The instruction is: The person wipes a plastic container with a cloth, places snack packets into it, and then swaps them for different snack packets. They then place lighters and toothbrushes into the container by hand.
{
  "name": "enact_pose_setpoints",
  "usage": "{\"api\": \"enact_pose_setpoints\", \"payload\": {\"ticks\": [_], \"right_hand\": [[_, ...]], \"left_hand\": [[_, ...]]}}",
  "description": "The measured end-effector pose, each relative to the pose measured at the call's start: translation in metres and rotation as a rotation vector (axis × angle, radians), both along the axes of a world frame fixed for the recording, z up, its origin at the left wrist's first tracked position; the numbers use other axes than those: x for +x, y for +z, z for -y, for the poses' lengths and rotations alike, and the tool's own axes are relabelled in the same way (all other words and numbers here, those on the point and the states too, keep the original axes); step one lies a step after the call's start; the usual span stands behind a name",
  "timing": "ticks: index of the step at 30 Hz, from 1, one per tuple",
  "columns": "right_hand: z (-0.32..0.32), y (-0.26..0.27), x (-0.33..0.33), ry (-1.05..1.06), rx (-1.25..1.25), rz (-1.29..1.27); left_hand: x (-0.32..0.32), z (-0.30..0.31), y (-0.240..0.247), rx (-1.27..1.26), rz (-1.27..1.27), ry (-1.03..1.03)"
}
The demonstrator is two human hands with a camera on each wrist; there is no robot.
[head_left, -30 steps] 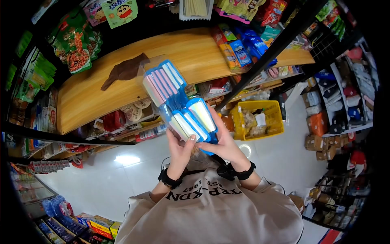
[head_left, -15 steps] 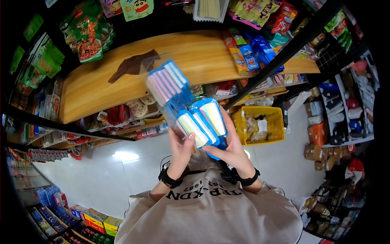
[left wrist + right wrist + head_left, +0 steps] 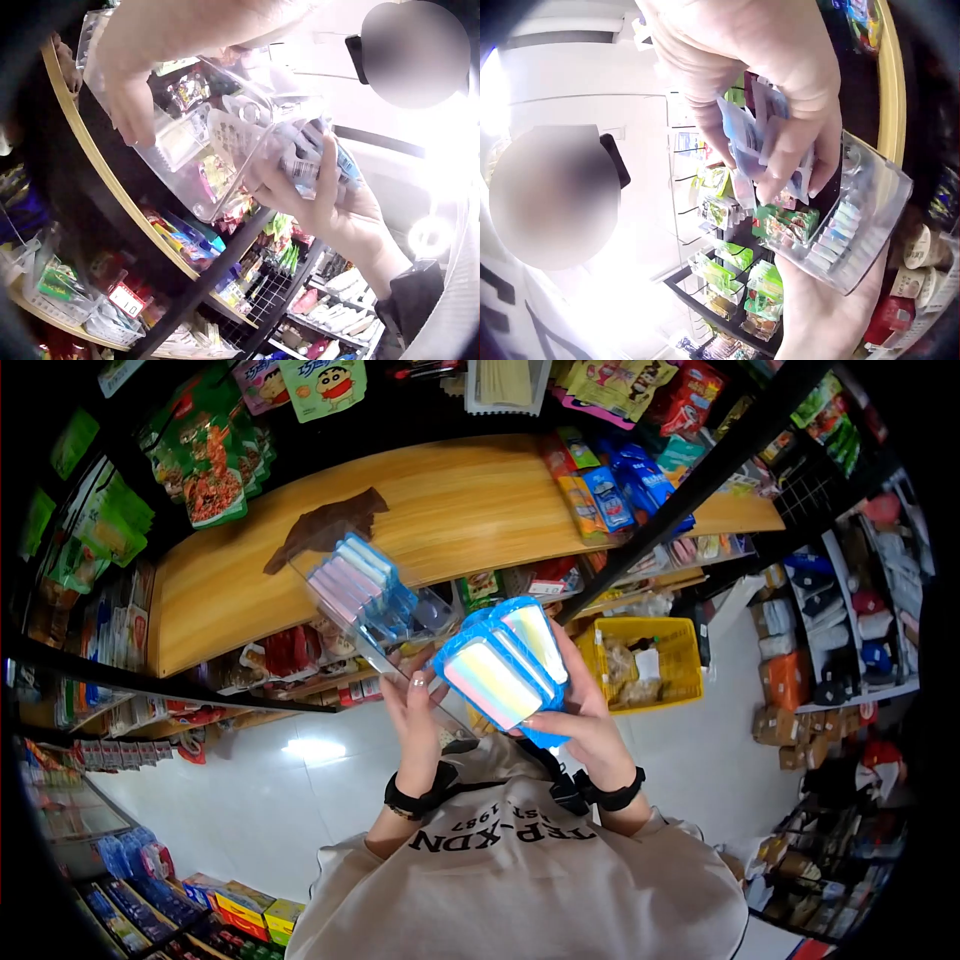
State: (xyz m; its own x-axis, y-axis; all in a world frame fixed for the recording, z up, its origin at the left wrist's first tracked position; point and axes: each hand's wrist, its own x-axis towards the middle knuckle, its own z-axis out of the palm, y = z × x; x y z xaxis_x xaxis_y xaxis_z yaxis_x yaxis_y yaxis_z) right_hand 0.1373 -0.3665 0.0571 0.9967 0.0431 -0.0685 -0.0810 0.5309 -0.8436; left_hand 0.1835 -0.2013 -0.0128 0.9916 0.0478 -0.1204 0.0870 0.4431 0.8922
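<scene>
In the head view my left hand (image 3: 413, 725) grips a clear plastic box (image 3: 375, 650), tilted up to the left. Blue-edged packs with pink and white stripes (image 3: 350, 580) stand in its far end. My right hand (image 3: 592, 730) holds several blue-edged packs with pastel stripes (image 3: 500, 670) just right of the box. The right wrist view shows these packs (image 3: 742, 135) pinched between thumb and fingers, apart from the box (image 3: 855, 232), which rests against the left hand (image 3: 829, 307). In the left wrist view the box's clear wall (image 3: 172, 176) partly covers the right hand (image 3: 337, 210).
A wooden shelf (image 3: 460, 490) lies beyond the hands, with a brown cloth-like piece (image 3: 325, 530) on it and colourful packets (image 3: 610, 495) at its right. Hanging snack bags (image 3: 212, 470) are at upper left. A yellow basket (image 3: 690, 660) stands on the floor at right, behind a black post (image 3: 690, 485).
The right hand's packs have come away from the box and now face up more fully. My left hand has moved left and lower with the box, widening the gap between the hands.
</scene>
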Motion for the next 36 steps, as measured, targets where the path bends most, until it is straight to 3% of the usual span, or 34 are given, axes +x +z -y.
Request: {"api": "enact_pose_setpoints", "payload": {"ticks": [7,16,22,30,36], "right_hand": [[0.008,0.005,0.000,-0.021,0.067,-0.080],[0.060,-0.019,0.024,-0.308,0.030,0.003],[0.071,-0.038,0.050,-0.272,-0.013,-0.027],[0.075,-0.027,0.146,-0.229,-0.059,0.031],[0.083,-0.050,0.220,-0.205,-0.233,0.083]], "left_hand": [[-0.001,-0.003,-0.009,0.015,0.031,-0.019],[0.005,-0.023,-0.020,0.039,0.084,0.025],[0.001,-0.040,-0.019,-0.019,0.046,0.074],[-0.005,-0.048,-0.016,0.060,0.071,0.076],[-0.014,-0.057,-0.025,-0.041,0.045,0.014]]}}
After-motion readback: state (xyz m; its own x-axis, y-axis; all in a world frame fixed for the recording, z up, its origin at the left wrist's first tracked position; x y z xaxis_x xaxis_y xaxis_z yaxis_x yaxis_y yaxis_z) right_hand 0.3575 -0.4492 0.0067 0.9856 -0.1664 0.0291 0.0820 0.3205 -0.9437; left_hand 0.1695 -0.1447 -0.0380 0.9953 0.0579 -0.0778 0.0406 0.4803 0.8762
